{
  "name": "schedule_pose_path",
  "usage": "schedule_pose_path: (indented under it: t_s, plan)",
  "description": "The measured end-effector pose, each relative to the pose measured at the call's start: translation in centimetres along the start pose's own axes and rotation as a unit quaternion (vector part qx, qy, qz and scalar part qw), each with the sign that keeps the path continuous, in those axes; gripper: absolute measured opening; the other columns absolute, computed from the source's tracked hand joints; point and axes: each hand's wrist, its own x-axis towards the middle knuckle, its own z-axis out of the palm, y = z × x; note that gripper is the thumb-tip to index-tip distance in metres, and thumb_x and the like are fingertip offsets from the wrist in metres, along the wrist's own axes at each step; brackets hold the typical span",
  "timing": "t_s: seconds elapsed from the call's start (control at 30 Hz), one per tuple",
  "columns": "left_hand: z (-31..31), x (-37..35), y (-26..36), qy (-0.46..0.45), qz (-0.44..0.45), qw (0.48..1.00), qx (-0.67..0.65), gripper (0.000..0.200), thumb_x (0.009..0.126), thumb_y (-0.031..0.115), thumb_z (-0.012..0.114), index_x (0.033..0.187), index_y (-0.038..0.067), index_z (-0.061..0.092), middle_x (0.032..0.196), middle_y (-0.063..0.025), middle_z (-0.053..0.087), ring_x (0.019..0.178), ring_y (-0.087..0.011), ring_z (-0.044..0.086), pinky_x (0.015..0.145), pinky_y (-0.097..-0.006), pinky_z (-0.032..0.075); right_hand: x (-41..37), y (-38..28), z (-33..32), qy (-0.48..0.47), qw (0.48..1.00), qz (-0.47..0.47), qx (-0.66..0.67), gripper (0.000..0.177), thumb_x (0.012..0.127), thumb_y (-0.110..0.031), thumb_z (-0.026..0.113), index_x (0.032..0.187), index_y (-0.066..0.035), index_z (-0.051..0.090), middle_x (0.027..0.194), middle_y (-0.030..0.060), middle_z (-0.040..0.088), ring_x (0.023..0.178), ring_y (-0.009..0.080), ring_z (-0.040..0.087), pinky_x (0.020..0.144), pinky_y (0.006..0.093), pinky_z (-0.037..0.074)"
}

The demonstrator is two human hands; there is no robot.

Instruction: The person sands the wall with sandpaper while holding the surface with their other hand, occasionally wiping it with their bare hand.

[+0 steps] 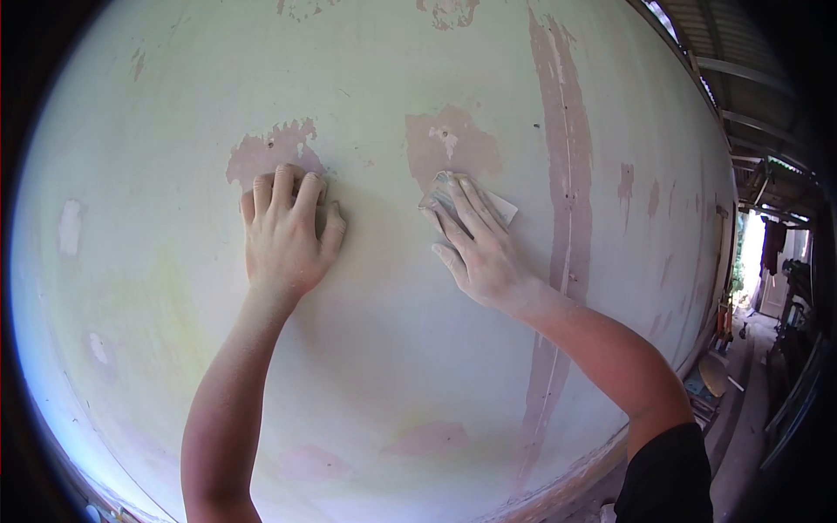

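A pale green-white wall [392, 305] with pinkish bare patches fills most of the view. My left hand [292, 222], dusty and with curled fingers, is against the wall at the lower edge of a pink patch [261, 157]; what lies under its fingers is hidden. Beneath the fingers of my right hand [475, 235] is a folded piece of sandpaper [501, 207], pressed flat on the wall just below another pink patch [453, 139]. White dust coats both hands.
A long pink vertical strip [567, 157] runs down the wall right of my right hand. Beyond the wall's right end, a narrow passage [741, 410] holds assorted items under a corrugated roof [741, 35]. Dark cloth [772, 244] hangs near a bright doorway.
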Motion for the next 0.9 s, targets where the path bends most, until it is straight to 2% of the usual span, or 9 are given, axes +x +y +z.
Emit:
schedule_pose_path:
  t_s: [0.07,0.3,0.37,0.5,0.63,0.77,0.8,0.87,0.9]
  plan:
    - [0.1,-0.1,0.3,-0.003,0.009,1.0,0.009,0.019,0.091,0.024,0.065,0.101,0.01,0.056,0.114,-0.0077,0.053,0.11,-0.0314,0.048,0.098,-0.0465,0.037,1.0,0.0,-0.6,-0.033,0.999,0.02,0.029,0.049,0.108,-0.035,0.051,0.15,-0.009,0.055,0.161,0.0225,0.04,0.153,0.0351,0.035,0.124,0.0521,0.029]
    - [0.2,-0.4,0.0,-0.014,0.014,1.0,0.007,0.018,0.091,0.023,0.065,0.102,0.011,0.057,0.113,-0.0075,0.054,0.11,-0.0306,0.048,0.098,-0.0465,0.037,4.2,1.4,1.6,0.026,0.996,0.045,0.077,0.046,0.11,-0.031,0.045,0.152,-0.011,0.053,0.163,0.0165,0.041,0.154,0.0345,0.032,0.126,0.0519,0.025]
    - [0.1,-0.3,0.1,-0.01,0.019,1.0,0.006,0.018,0.09,0.022,0.065,0.102,0.011,0.058,0.115,-0.0074,0.054,0.111,-0.0304,0.048,0.099,-0.0466,0.036,3.3,-0.1,1.8,0.036,0.99,0.095,0.1,0.045,0.11,-0.029,0.045,0.151,-0.011,0.054,0.163,0.0161,0.041,0.154,0.0339,0.032,0.126,0.0506,0.025]
    - [0.1,-0.1,0.5,0.018,0.024,0.999,0.018,0.018,0.09,0.022,0.066,0.102,0.011,0.059,0.117,-0.0073,0.054,0.112,-0.0307,0.048,0.1,-0.0471,0.036,-2.7,-4.1,0.4,-0.054,0.992,0.014,0.113,0.042,0.108,-0.024,0.048,0.147,-0.011,0.058,0.161,0.0133,0.045,0.152,0.0328,0.037,0.123,0.0509,0.032]
    - [0.3,-0.4,0.5,0.009,0.029,0.999,0.017,0.019,0.089,0.023,0.066,0.103,0.011,0.059,0.119,-0.0074,0.055,0.115,-0.0316,0.048,0.101,-0.0476,0.035,-4.2,-1.9,0.7,-0.053,0.99,-0.033,0.123,0.04,0.108,-0.021,0.049,0.145,-0.012,0.061,0.16,0.012,0.047,0.151,0.0329,0.039,0.122,0.0508,0.034]
    - [0.2,-0.4,0.3,-0.009,0.033,0.999,0.017,0.02,0.089,0.023,0.065,0.104,0.011,0.059,0.117,-0.0073,0.055,0.114,-0.0317,0.048,0.1,-0.0477,0.035,2.0,4.0,1.0,0.055,0.992,0.079,0.085,0.039,0.109,-0.021,0.047,0.144,-0.009,0.061,0.159,0.0128,0.048,0.151,0.0332,0.039,0.124,0.0479,0.032]
    - [0.2,-0.5,0.3,-0.007,0.039,0.999,0.013,0.02,0.089,0.023,0.065,0.104,0.011,0.059,0.117,-0.0073,0.055,0.113,-0.0318,0.048,0.1,-0.0477,0.035,3.6,4.6,0.8,0.052,0.991,0.082,0.089,0.039,0.109,-0.021,0.047,0.144,-0.009,0.061,0.159,0.0128,0.048,0.151,0.0332,0.039,0.124,0.0479,0.032]
    - [0.2,-0.6,0.0,-0.014,0.043,0.999,0.017,0.023,0.089,0.025,0.065,0.107,0.011,0.06,0.117,-0.0076,0.055,0.113,-0.0315,0.049,0.099,-0.0477,0.036,6.3,4.7,-0.1,0.066,0.964,0.219,0.134,0.04,0.11,-0.022,0.046,0.144,-0.005,0.06,0.159,0.0132,0.048,0.151,0.0327,0.038,0.125,0.0461,0.032]
    - [0.3,-0.5,-0.2,-0.013,0.047,0.999,0.021,0.026,0.089,0.027,0.064,0.111,0.011,0.061,0.117,-0.008,0.056,0.112,-0.0313,0.05,0.097,-0.0478,0.037,6.2,3.9,0.2,0.066,0.964,0.22,0.133,0.04,0.11,-0.022,0.046,0.144,-0.005,0.06,0.159,0.0132,0.048,0.151,0.0327,0.038,0.125,0.0461,0.032]
